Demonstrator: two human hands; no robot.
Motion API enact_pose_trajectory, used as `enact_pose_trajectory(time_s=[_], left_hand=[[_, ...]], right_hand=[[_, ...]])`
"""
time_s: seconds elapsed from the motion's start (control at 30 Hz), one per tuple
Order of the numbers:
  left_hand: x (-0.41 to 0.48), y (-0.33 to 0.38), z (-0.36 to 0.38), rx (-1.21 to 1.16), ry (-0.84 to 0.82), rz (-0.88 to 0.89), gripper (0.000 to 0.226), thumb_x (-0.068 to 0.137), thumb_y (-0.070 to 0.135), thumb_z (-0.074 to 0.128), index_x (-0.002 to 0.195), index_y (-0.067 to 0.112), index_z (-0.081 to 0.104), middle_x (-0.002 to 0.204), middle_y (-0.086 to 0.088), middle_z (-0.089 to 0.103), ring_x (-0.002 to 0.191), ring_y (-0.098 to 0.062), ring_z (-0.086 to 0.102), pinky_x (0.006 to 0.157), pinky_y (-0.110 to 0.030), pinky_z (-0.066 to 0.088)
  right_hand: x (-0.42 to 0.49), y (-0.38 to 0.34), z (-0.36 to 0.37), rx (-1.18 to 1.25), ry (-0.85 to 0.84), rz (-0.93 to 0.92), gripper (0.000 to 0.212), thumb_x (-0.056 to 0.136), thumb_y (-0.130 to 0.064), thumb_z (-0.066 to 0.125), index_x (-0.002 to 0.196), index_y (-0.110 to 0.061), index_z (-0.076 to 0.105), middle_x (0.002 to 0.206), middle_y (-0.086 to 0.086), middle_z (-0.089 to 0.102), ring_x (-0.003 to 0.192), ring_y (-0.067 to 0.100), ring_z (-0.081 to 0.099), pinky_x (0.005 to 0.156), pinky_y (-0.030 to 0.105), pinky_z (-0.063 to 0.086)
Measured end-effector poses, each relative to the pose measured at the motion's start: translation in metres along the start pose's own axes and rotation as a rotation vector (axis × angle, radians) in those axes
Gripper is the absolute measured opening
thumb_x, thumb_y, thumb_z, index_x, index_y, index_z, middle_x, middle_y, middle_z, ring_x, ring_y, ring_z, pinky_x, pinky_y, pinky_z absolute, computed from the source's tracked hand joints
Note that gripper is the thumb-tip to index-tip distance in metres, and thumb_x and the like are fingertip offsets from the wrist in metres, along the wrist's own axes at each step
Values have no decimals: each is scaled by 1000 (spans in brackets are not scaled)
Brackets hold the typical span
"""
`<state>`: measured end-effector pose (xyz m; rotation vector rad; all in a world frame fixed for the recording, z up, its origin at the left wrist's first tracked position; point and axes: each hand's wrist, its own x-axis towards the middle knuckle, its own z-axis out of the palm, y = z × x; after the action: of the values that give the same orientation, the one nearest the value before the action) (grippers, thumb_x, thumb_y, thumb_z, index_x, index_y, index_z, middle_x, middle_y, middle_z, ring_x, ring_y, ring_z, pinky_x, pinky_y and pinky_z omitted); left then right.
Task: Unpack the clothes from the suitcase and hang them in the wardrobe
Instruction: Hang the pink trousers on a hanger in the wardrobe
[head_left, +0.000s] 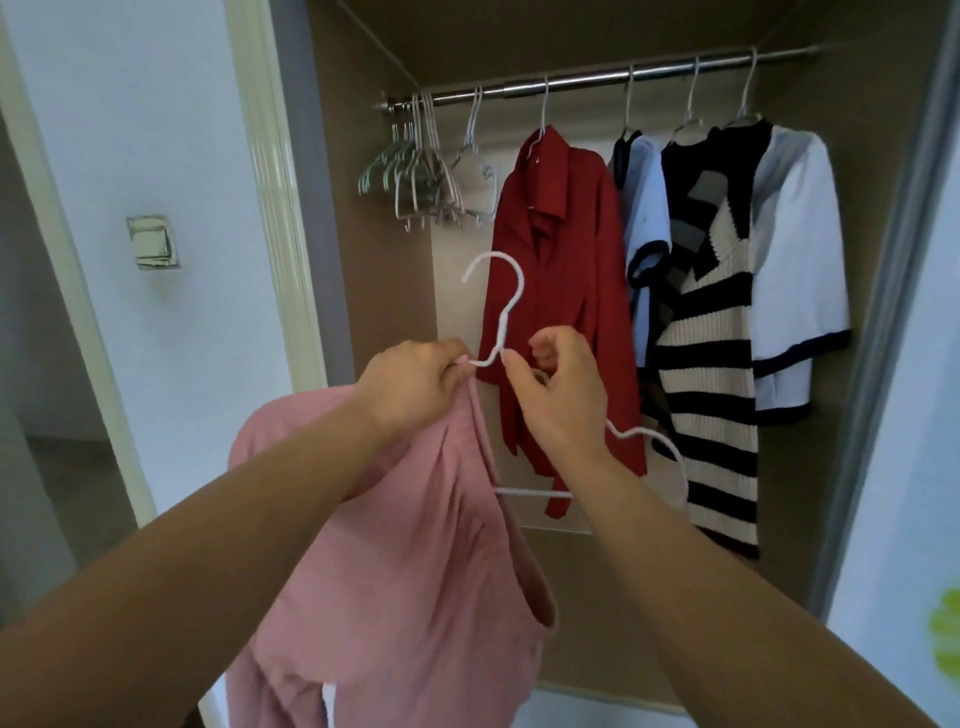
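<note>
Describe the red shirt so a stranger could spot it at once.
Look at the steel rail across the top of the wardrobe. Right of the empty hangers hangs the red shirt, leftmost of the hung clothes. It alone is plain red; its neighbours are pale blue, striped and white.

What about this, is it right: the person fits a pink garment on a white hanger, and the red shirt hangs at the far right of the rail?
Only the position is wrong. The head view shows the red shirt leftmost of the hung clothes on the rail, beside the empty hangers; a white top hangs far right. The pink garment and white hanger are as said.
</note>
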<state>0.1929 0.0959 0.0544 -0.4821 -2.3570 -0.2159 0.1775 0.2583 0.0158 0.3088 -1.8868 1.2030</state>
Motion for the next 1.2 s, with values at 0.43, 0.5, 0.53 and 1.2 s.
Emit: enact_pose_trajectory(time_s=[0.43,0.5,0.53,1.2], left_hand=[[11,-45,-33,-110,87,-168,25,95,26,49,75,13,56,66,4,52,72,-23,52,64,-27,33],[6,-53,-35,-121,81,-180,27,96,26,48,73,14,54,65,1,53,70,-23,52,63,-28,33],[3,-56,-35,-127,79,-189,27,96,26,48,73,14,54,67,-1,55,70,-23,52,64,-28,34],[-48,-123,-83,-35,51,-186,34,91,40,47,89,13,66,74,-3,67,74,-24,62,70,-35,47]], right_hand=[[-39,26,39,436,-795,374,37,82,8,58,88,-24,42,76,0,61,63,6,51,60,21,40],[-39,29,46,534,-884,428,42,79,17,58,89,-20,41,79,5,63,65,11,55,61,26,42],[-40,29,48,584,-908,456,45,77,20,59,89,-18,40,80,6,63,65,12,58,62,27,45],[4,71,19,-552,-1019,-582,31,69,-33,48,88,-22,70,100,-5,71,106,16,63,97,28,45]])
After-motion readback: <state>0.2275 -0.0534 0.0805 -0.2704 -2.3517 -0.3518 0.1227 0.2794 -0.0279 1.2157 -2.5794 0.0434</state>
